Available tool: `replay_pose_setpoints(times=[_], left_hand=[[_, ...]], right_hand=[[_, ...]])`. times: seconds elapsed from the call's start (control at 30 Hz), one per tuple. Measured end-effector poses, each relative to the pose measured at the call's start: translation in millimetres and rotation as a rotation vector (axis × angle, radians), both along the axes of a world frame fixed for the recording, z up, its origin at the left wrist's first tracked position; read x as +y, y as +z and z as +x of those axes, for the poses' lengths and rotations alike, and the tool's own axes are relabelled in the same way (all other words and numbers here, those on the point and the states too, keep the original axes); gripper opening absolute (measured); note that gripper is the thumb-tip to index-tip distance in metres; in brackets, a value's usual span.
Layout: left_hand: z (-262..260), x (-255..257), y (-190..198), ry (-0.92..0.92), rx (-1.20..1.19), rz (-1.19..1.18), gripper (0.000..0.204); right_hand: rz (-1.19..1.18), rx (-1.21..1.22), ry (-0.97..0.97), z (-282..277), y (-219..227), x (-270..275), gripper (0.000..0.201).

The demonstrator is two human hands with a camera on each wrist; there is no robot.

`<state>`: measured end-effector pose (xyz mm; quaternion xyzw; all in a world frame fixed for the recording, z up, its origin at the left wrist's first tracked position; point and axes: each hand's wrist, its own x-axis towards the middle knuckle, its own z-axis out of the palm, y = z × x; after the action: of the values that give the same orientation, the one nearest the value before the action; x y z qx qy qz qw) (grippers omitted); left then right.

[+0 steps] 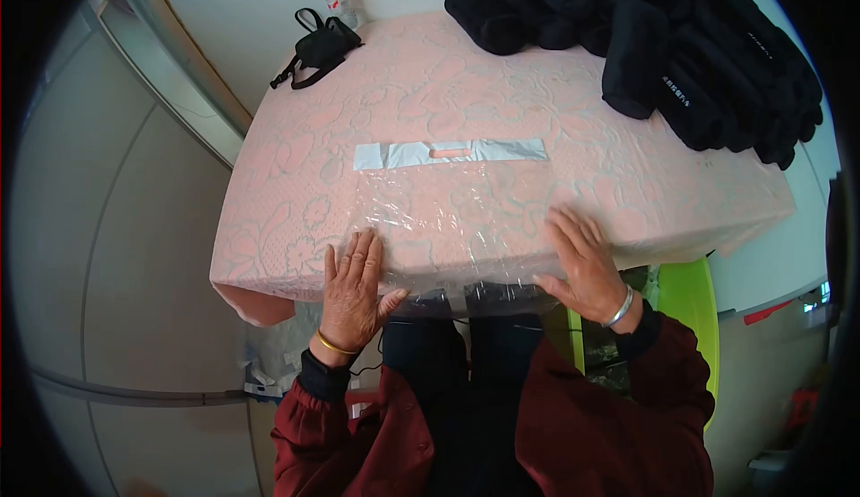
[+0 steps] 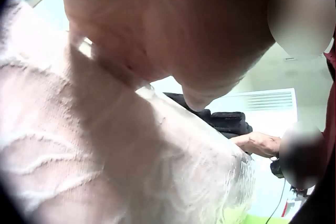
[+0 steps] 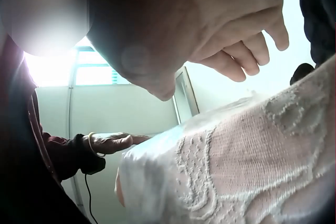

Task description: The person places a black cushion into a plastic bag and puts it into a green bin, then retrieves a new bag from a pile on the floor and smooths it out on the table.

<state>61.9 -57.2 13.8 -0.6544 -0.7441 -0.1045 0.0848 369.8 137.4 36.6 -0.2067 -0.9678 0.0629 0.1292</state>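
A clear plastic bag (image 1: 439, 215) lies flat on the table, its near end hanging over the front edge. Its white top strip (image 1: 408, 155), with an oblong handle hole, points away from me. My left hand (image 1: 352, 286) rests on the bag's left side near the edge, fingers straight and thumb spread. On the other side, my right hand (image 1: 587, 264) is beside the bag's right edge with fingers extended. The right wrist view shows these right fingers (image 3: 244, 58) spread slightly above the cloth. Neither hand grips anything.
A pink patterned cloth (image 1: 296, 174) covers the table. Black soft cylinders (image 1: 636, 58), some with white lettering, are piled at the back right. A small black strapped bag (image 1: 324, 46) and a plastic bottle (image 1: 339, 0) stand at the back left. A green bin (image 1: 694, 318) is below the right edge.
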Motion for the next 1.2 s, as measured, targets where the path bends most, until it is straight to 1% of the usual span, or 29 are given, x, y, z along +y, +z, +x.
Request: replay_pose_setpoints(times=[0.07, 0.13, 0.2, 0.23, 0.3, 0.37, 0.47, 0.53, 0.57, 0.63, 0.67, 0.77, 0.93, 1.03, 1.07, 1.13, 1.17, 1.2], left_hand=[[8.1, 11.3, 4.7, -0.003, 0.020, 0.011, 0.085], [25.6, 27.1, 7.7, 0.010, 0.044, 0.017, 0.086], [54.0, 55.2, 9.4, -0.135, -0.023, 0.115, 0.088], [69.7, 71.4, 6.9, -0.133, -0.013, 0.116, 0.088], [94.6, 97.8, -5.2, -0.250, -0.117, 0.137, 0.090], [86.0, 99.8, -8.8, -0.260, -0.094, 0.126, 0.091], [60.3, 87.8, -11.2, -0.271, -0.044, 0.085, 0.091], [33.6, 74.8, -7.7, -0.198, -0.024, 0.030, 0.092], [18.3, 68.8, -7.0, -0.199, -0.025, 0.025, 0.092], [-10.6, 56.1, -8.7, -0.088, -0.033, 0.014, 0.091], [-21.1, 50.8, -8.5, -0.087, -0.034, 0.011, 0.091], [-44.8, 40.2, -4.4, 0.006, -0.024, -0.023, 0.091], [-51.0, 32.7, -6.2, 0.069, -0.014, 0.000, 0.090], [-49.7, 31.2, -2.5, 0.114, -0.035, -0.037, 0.093], [-46.5, 31.1, 1.7, 0.113, -0.034, -0.031, 0.093], [-36.0, 32.6, 15.5, 0.268, 0.042, -0.185, 0.094], [-30.6, 35.3, 21.6, 0.345, 0.082, -0.262, 0.094], [-25.0, 39.1, 24.3, 0.343, 0.086, -0.260, 0.094]], right_hand=[[0.071, 0.125, 0.013, -13.7, 5.1, 11.3, 0.086], [0.055, 0.132, 0.026, -35.9, 4.5, 13.6, 0.087], [0.025, 0.138, 0.054, -56.2, -1.7, 15.4, 0.087], [0.027, 0.148, 0.057, -62.3, -8.1, 18.5, 0.087], [0.039, 0.084, 0.097, -66.7, -25.7, 22.5, 0.088], [0.045, 0.045, 0.113, -63.8, -28.3, 25.5, 0.089], [-0.001, 0.019, 0.127, -47.5, -19.8, 29.1, 0.091], [0.005, -0.004, 0.110, -38.8, -17.0, 34.3, 0.091], [0.017, -0.028, 0.094, -34.5, -16.0, 37.0, 0.092], [0.024, -0.054, 0.080, -28.5, -16.5, 40.6, 0.093], [0.028, -0.059, 0.070, -26.3, -17.0, 42.2, 0.094], [0.043, -0.064, 0.052, -23.7, -17.5, 42.7, 0.095], [0.080, -0.050, 0.028, -19.5, -21.8, 42.7, 0.094], [0.088, -0.051, 0.027, -14.0, -20.1, 46.2, 0.093], [0.049, -0.066, -0.004, -11.7, -17.8, 48.6, 0.093], [-0.031, -0.093, -0.067, -8.9, -12.6, 51.9, 0.092], [-0.028, -0.089, -0.070, -9.2, -8.4, 51.3, 0.092], [-0.013, -0.058, -0.040, -10.7, -3.3, 48.8, 0.092]])
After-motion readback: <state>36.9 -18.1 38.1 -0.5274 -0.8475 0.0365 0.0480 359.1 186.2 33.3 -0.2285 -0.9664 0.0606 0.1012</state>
